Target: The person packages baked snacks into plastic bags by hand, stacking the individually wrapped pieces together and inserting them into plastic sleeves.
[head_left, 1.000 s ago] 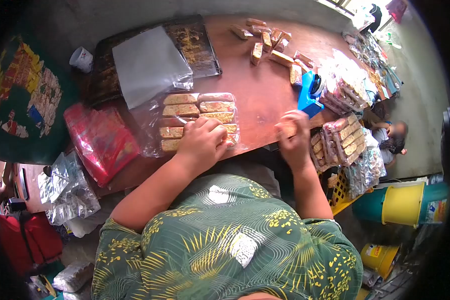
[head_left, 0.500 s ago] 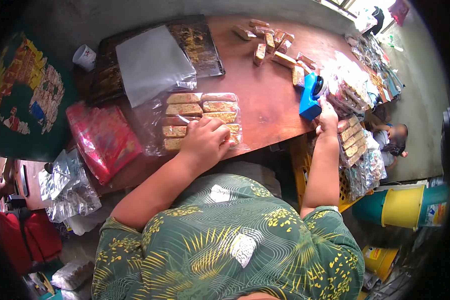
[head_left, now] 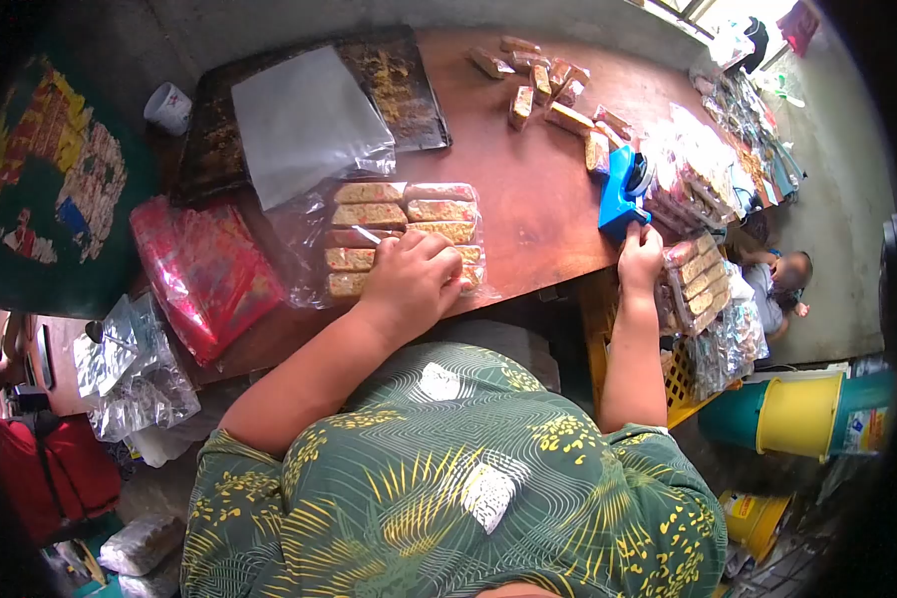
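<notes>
A clear plastic pack of bar-shaped baked pieces (head_left: 441, 211), set in two columns, lies near the table's front edge. My left hand (head_left: 416, 276) rests on its lower middle, fingers curled, with a slim white stick (head_left: 367, 235) poking out from them; its hidden end cannot be made out. Over to the right stands a blue tape dispenser (head_left: 620, 206) with a dark-centred roll. At its near end my right hand (head_left: 641, 261) has thumb and fingers pinched together, close against the dispenser; whatever is between them is too small to name.
Loose wrapped bars (head_left: 543, 80) lie at the back. Filled packs (head_left: 696, 284) are stacked right of my right hand. A dark tray (head_left: 409, 85) carries a plastic sheet (head_left: 304, 125), beside a white cup (head_left: 167, 108) and a red plastic packet (head_left: 204, 279). Another person (head_left: 775, 284) is at far right.
My right hand has drawn back slightly toward me, from the dispenser's side to its near end, and its fingers are now pinched. My left hand stays on the pack.
</notes>
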Motion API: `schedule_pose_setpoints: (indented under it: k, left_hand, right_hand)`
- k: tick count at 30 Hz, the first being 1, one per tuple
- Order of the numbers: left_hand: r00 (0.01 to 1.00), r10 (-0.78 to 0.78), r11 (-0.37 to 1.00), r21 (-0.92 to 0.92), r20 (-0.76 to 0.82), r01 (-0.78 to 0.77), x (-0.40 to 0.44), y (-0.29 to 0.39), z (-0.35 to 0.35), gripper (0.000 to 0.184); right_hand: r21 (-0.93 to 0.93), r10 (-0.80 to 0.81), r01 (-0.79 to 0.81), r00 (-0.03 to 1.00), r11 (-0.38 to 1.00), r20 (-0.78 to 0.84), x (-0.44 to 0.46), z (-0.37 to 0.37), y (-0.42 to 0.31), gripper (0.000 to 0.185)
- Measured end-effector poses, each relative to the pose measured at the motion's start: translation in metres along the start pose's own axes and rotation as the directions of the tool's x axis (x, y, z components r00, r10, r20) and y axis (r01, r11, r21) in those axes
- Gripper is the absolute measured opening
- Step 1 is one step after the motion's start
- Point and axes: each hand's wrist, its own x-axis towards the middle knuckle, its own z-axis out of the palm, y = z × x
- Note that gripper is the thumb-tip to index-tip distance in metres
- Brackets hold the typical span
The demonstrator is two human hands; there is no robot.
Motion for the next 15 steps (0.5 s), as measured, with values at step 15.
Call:
schedule_pose_setpoints:
  k: [15]
  left_hand:
    - [1.0, -0.004, 1.0, 0.002, -0.006, 0.004, -0.002, 0.0, 0.001, 0.018]
  right_hand:
    - [0.467, -0.621, 0.43, 0.36, 0.773, 0.697, -0.097, -0.024, -0.228, 0.012]
